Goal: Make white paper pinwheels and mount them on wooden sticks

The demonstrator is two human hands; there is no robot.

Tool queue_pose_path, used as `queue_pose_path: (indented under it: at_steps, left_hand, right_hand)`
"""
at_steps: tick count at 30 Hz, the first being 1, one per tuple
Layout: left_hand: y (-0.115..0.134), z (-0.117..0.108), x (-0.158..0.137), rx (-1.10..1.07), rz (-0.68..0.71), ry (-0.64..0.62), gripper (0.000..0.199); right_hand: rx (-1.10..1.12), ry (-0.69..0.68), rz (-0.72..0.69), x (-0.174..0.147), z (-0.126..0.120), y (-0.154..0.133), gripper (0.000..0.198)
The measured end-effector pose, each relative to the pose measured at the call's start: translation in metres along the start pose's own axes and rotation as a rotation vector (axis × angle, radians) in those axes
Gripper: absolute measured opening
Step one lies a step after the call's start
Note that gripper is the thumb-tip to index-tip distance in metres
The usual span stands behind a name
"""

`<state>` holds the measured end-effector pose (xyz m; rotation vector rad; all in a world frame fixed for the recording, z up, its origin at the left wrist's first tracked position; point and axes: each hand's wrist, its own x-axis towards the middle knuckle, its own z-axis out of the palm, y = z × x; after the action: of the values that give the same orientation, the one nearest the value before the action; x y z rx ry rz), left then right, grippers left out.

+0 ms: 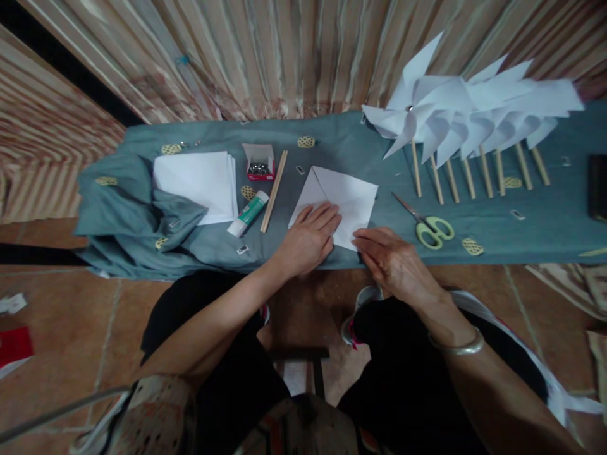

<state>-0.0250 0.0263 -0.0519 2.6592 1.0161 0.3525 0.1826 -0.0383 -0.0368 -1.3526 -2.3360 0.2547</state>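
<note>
A square sheet of white paper point(351, 196) lies turned on the cloth in front of me, with a crease or cut line running in from its upper left corner. My left hand point(310, 237) rests flat on its left part, fingers stretched out and pressing down. At the lower right corner of the sheet, my right hand point(386, 256) pinches the edge between thumb and fingers. Just right of that hand lie scissors with green handles point(434, 231), blades slightly apart. Left of the sheet are two wooden sticks point(274, 191) and a glue stick point(248, 213).
A small red box of metal pins point(260, 165) stands open behind the glue stick. A stack of white paper point(196, 183) lies at the left, partly under bunched cloth point(137, 202). Several white paper pinwheels point(446, 107) on sticks lie at the right back. A pleated curtain point(303, 57) hangs behind.
</note>
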Motion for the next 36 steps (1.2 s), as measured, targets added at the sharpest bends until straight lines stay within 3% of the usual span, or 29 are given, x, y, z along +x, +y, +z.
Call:
queue_pose_path:
  at_steps: [13,20,36]
  left_hand:
    - [-0.001,-0.001,0.001,-0.014,-0.002,-0.009,0.047]
    - [-0.001,-0.001,0.000,-0.010,0.007,-0.008,0.048]
    - [-0.001,-0.014,-0.015,-0.052,-0.021,0.137,0.049]
  right_hand:
    - [0.058,-0.034,0.027,-0.012,-0.014,-0.008,0.025]
    - [0.105,0.139,0.191,-0.010,-0.029,0.003,0.022]
    - [-0.083,0.137,0.181,0.021,0.005,0.006,0.038]
